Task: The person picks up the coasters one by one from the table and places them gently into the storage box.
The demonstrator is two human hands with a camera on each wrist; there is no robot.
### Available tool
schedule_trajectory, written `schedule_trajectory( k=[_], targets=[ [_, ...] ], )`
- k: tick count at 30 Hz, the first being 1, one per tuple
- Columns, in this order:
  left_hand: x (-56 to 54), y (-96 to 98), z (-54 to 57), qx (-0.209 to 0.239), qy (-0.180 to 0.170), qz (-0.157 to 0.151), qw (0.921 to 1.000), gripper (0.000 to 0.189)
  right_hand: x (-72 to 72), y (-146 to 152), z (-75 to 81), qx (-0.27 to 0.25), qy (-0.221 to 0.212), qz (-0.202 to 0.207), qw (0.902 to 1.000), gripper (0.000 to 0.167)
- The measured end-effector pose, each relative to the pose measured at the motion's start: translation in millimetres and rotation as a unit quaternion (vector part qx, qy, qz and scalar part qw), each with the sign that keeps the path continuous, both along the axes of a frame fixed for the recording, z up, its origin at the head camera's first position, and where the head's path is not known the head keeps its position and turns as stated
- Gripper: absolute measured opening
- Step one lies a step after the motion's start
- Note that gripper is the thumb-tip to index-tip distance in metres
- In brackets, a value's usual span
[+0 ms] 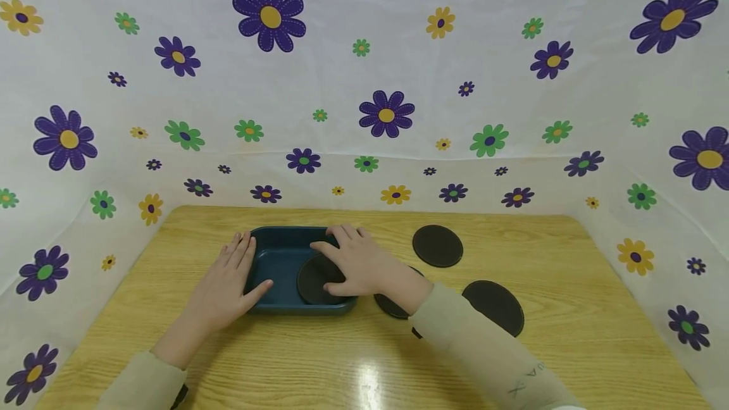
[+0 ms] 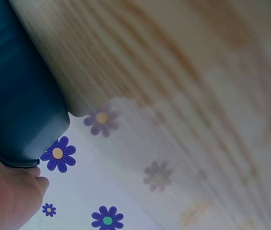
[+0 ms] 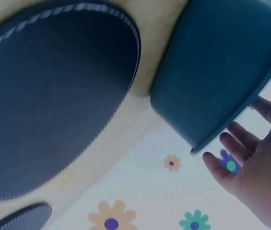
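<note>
A blue rectangular tray sits left of centre on the wood-grain worktop, toward its far edge. The left hand is flat and extended against the tray's left rim, thumb over its near corner. The right hand arches over the right end, fingers spread; whether they touch the round black coaster inside, toward the tray's near right corner, is hard to tell. Three stitched coasters lie right of the tray, one partly under the right forearm.
</note>
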State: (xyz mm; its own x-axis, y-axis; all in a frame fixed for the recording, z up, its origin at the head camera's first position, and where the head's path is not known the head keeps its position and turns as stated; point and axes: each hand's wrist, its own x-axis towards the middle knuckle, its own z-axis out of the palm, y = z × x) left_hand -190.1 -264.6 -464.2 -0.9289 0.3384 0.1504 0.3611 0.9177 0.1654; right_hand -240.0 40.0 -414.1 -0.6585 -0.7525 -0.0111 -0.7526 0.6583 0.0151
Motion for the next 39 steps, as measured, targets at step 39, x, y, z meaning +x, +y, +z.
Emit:
schedule_trajectory(
  k=[39],
  targets=[
    [1.7,-0.3,0.9,0.010,0.006,0.001,0.9999,0.095,-31.7,120.1,4.8,-0.017,0.030,-0.152,0.9878,0.068]
  ],
)
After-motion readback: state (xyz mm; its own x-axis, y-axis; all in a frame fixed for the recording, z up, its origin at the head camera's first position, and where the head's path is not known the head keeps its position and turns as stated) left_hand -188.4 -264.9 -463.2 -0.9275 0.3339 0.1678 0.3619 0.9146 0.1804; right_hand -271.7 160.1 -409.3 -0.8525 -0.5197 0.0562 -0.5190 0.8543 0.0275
